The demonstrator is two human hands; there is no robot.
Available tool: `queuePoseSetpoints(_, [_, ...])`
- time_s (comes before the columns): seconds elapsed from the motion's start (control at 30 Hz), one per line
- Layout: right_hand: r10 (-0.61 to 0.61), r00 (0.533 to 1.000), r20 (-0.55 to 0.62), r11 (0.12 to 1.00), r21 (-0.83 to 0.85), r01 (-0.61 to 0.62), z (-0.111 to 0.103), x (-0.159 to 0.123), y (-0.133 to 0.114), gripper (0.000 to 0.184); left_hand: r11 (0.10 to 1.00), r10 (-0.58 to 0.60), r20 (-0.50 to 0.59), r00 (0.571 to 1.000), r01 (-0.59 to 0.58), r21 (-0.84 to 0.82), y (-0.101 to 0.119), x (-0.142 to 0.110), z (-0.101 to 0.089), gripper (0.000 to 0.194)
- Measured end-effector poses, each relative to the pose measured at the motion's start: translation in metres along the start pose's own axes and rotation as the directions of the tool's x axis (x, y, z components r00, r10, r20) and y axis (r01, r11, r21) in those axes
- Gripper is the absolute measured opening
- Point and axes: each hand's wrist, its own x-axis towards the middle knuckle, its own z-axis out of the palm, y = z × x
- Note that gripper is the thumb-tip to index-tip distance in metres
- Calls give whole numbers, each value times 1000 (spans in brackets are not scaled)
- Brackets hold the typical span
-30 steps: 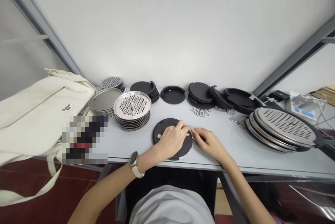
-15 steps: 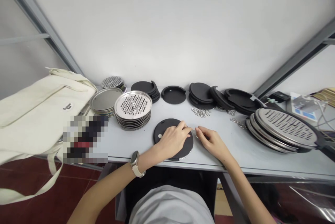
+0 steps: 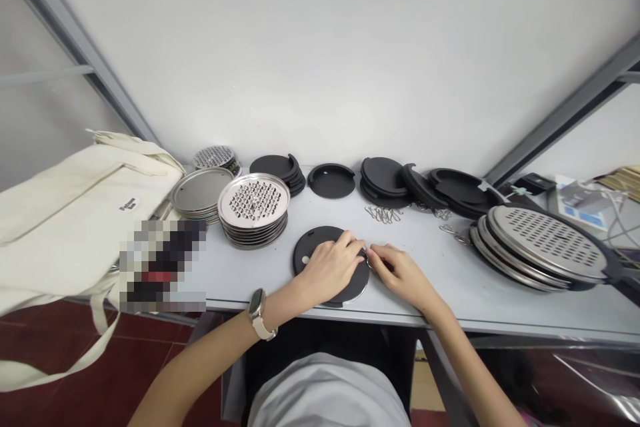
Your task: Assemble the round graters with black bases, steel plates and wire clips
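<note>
L hand [image 3: 330, 267] presses flat on black round disc [image 3: 313, 250], fingers together, tips at disc's R edge. R hand [image 3: 400, 274] has fingertips [image 3: 376, 254] pinched on small metal ring [image 3: 369, 260] at that edge, hands almost touching; ring mostly hidden, can't tell if attached. Disc lies near front edge of grey table [image 3: 240, 287], wire hooks [image 3: 383, 214] just behind, steel grater stack [image 3: 253, 210] to L.
</note>
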Motion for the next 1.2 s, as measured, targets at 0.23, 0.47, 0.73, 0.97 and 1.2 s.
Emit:
queuePoseSetpoints(0.23, [6,1000,-6,1000,7,-6,0,-2,1,36,1000,-18,29,999,18,-5,2,0,-5,29])
queuePoseSetpoints(0.47, [42,999,-33,998,-54,-43,5,-2,-4,38,1000,6,25,1000,-7,15,2,0,-7,29])
queuePoseSetpoints(0.73, [40,999,22,999,-33,-39,0,-3,-2,37,1000,18,16,1000,-18,-6,2,1,-6,28])
queuePoseSetpoints(0.97, [32,997,70,998,43,-36,-5,-1,4,36,1000,28,18,999,-28,1,1,0,-6,26])
queuePoseSetpoints(1.2, [56,992,116,994,90,-66,-8,-1,11,38,999,36,33,999,-36,6,2,0,-8,27])
